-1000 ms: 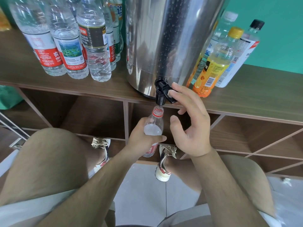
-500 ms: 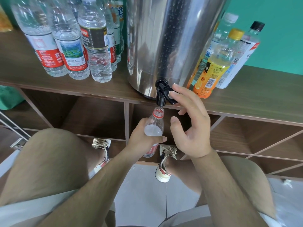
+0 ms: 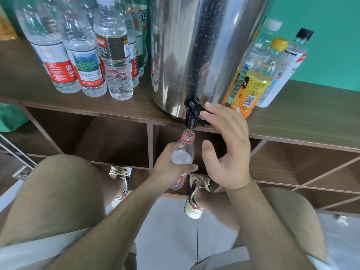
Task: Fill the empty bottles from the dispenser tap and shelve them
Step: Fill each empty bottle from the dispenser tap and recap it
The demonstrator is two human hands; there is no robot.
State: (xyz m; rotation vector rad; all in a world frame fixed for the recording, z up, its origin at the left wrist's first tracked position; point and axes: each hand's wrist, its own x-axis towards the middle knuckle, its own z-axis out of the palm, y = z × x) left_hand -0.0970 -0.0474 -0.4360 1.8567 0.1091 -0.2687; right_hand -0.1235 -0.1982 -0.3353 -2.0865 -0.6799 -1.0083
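Clear plastic with a red ring at its open neck, the bottle (image 3: 183, 152) stood upright directly beneath the dispenser's black tap (image 3: 190, 115), its mouth just under the spout and not touching it. A thin stream of water fell into the neck, and a pale water surface showed near the bottle's shoulder. The left hand (image 3: 169, 168) grasped the bottle round its middle, fingers and thumb wrapped about the body. The right hand (image 3: 228, 152) was released, grasping nothing: its fingers reached out nearly straight, fingertips (image 3: 206, 114) pressing on the tap's lever, the thumb spread apart below.

The tap jutted from the bottom front of the dispenser (image 3: 204, 51), a tall steel drum beaded with droplets, standing at the front edge of a brown wooden shelf top (image 3: 311, 117). Left of the dispenser stood a cluster of water bottles (image 3: 116, 61), most with red-and-white labels. To its right three more stood close together: an orange-labelled bottle (image 3: 253, 80) with a yellow cap, a black-capped bottle (image 3: 290, 61) and a white-capped bottle (image 3: 266, 34) behind them. Below the dispenser, open wooden compartments (image 3: 109, 141) ran under the shelf top. In front of it the person squatted in khaki shorts, laced trainers (image 3: 196, 195) on the grey tiled floor (image 3: 167, 230). Behind the dispenser rose a green wall (image 3: 331, 36).
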